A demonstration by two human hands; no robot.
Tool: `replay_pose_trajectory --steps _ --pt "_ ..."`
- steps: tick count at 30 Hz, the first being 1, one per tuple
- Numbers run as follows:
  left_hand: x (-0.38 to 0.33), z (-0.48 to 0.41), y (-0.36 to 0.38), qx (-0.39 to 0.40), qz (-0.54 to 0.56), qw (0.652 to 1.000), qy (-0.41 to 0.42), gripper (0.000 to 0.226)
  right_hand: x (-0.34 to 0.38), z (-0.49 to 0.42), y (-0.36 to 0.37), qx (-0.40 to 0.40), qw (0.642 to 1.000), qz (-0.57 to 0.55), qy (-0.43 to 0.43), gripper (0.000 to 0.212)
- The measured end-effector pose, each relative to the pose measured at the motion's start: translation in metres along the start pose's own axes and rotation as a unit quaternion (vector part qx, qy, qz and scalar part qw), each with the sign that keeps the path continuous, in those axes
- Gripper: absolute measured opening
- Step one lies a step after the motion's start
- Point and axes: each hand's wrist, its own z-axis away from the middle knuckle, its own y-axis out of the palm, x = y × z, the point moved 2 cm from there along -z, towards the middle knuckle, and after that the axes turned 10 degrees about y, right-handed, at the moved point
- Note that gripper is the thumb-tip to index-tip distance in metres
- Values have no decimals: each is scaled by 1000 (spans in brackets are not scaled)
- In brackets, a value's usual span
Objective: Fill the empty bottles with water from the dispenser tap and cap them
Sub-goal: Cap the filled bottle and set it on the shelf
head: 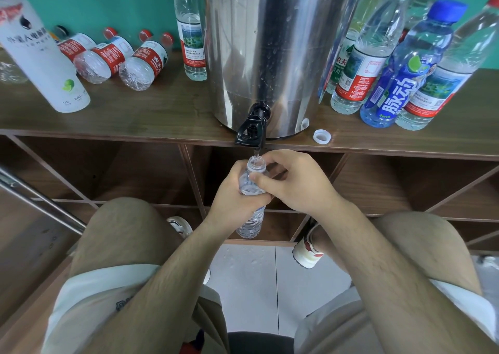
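The fingers of the left hand [232, 188] are curled tight round the upper body of a clear bottle [248, 184]. The right hand [294, 180] grips the same bottle higher up: its thumb [260, 182] presses on the shoulder and its fingers curl behind the neck. The two hands touch. The bottle's open mouth sits just under the black tap [252, 129], and a thin stream of water runs between them. The base hangs below the hands, in front of the lower cubbies.

The tap juts from the foot of a steel dispenser [270, 43] standing at the front edge of a brown shelf [135, 115]. A white cap [322, 136] lies on the shelf just right of the dispenser. Further right stands a group of capped bottles [359, 64], a blue one [405, 75] among them. Left of the dispenser one tall bottle [191, 34] stands upright, and beyond it several red-labelled bottles [143, 64] lie on their sides. A white bottle [40, 53] stands at the far left.
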Motion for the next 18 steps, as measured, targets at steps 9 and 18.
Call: replay_pose_trajectory --steps 9,18 --pt "0 1 1 -4 2 1000 -11 61 -3 -1 2 -3 1000 0 -2 18" --pt "0 1 0 -4 12 1000 -12 61 -2 0 1 -2 1000 -4 -5 19"
